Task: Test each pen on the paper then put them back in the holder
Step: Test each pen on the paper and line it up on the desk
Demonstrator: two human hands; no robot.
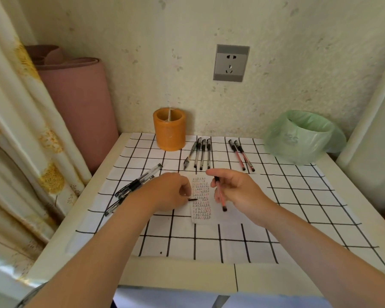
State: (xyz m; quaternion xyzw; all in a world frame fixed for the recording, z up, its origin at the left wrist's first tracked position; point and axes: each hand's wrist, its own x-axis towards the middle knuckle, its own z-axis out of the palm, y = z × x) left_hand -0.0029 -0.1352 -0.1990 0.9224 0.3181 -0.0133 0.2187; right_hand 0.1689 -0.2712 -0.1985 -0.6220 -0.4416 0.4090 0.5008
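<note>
A narrow strip of paper (201, 200), covered in small written marks, lies mid-table. My right hand (236, 190) holds a red pen (220, 196) above its right edge, the pen pointing down toward me. My left hand (169, 192) pinches a small dark pen cap (192, 199) at the paper's left edge. The orange holder (169, 132) stands at the back. Several black pens (200, 155) lie right of it, two red pens (241, 155) further right, and several black pens (138, 185) lie left, partly hidden by my left hand.
A checked cloth (298, 207) covers the table. A bin lined with a green bag (300, 136) stands at the back right corner. A rolled pink mat (76, 103) and a curtain (20, 130) stand left. The wall with a socket (230, 63) is behind.
</note>
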